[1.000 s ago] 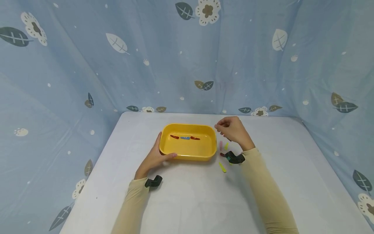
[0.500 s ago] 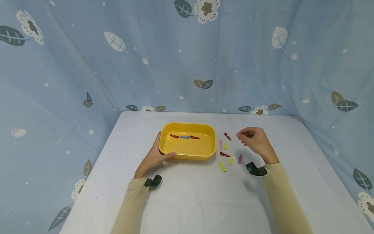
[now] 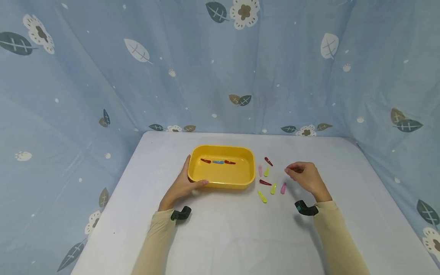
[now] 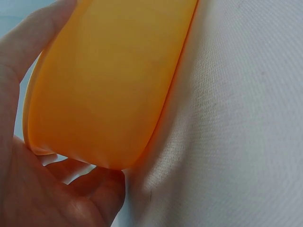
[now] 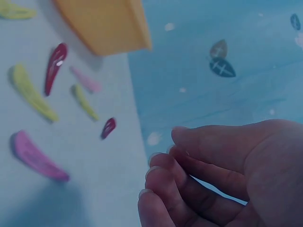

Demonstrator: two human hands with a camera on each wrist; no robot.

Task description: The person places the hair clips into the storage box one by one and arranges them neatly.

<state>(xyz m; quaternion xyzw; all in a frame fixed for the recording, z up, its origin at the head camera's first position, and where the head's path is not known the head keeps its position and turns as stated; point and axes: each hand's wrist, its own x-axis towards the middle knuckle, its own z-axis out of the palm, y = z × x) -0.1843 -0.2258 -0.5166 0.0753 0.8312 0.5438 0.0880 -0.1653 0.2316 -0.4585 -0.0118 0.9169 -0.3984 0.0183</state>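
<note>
My left hand grips the left front corner of a yellow plastic tray, its thumb on the front rim. In the left wrist view the fingers reach around the tray's end wall. Inside lie a red snap hair clip, a blue hair clip and another red hair clip, roughly in a row. My right hand hovers right of the loose clips, fingers loosely bent with nothing visible between them. Nearest to it is a magenta hair clip on the table.
Between tray and right hand lie red clips, several yellow-green clips and a pale pink clip. A white cloth covers the table. A blue patterned curtain hangs behind and at both sides.
My right hand has moved from beside the tray's right rim to the right and nearer to me, uncovering the loose clips. The left hand and tray stay in place.
</note>
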